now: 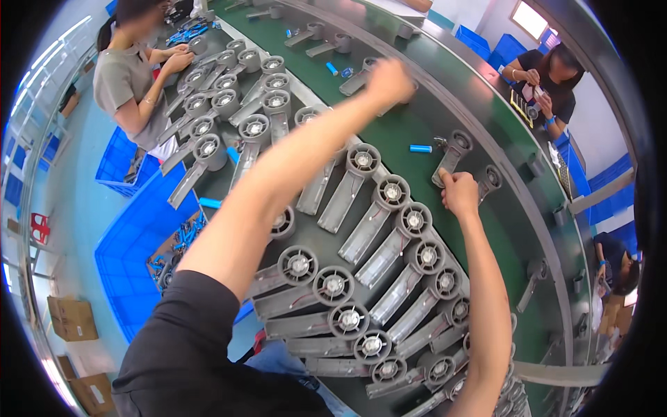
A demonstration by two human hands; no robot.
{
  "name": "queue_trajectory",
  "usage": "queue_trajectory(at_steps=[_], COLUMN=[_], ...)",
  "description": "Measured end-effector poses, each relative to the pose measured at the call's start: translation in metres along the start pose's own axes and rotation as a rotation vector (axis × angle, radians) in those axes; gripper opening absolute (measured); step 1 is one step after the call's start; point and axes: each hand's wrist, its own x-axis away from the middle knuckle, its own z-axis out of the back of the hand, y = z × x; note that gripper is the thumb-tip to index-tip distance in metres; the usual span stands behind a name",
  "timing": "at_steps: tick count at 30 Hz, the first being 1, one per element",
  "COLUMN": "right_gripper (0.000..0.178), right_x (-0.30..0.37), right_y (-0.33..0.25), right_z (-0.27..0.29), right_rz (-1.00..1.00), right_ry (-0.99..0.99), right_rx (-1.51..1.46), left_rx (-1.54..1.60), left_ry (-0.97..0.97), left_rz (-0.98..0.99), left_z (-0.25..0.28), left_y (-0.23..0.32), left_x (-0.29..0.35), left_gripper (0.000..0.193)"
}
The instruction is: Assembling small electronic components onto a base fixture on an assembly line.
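My right hand (458,192) is closed, thumb and fingers pinching the handle end of a grey fan housing (458,141) over the green conveyor belt (406,128). The housing's round end points away from me. Beside it is a second grey housing (491,176). My left arm crosses the view to the far part of the belt, where my left hand (390,83) is smeared by motion and its fingers are hidden. Next to that hand lies another grey housing (356,83). A blue cylindrical cell (420,149) sits on the belt left of my right hand.
Rows of grey fan housings (363,160) cover the bench in front of me. A blue bin (132,260) with small blue-wired parts stands at left. One co-worker (132,83) handles parts at far left; another person (556,76) works across the belt. A metal rail (511,160) edges the belt.
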Motion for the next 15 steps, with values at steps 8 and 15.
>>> queue_trajectory(at_steps=[8, 15], right_gripper=[0.031, 0.02], right_x=[0.074, 0.186], right_y=[-0.002, 0.016], right_z=[0.056, 0.133], right_rz=[0.309, -0.045], right_ry=[0.219, 0.265], right_rx=[0.294, 0.303], left_rx=[-0.681, -0.764], left_ry=[-0.248, -0.218], left_rz=[0.221, -0.094], left_z=[0.04, 0.053], left_y=[-0.211, -0.252], left_x=[-0.108, -0.107], left_gripper=[0.052, 0.028])
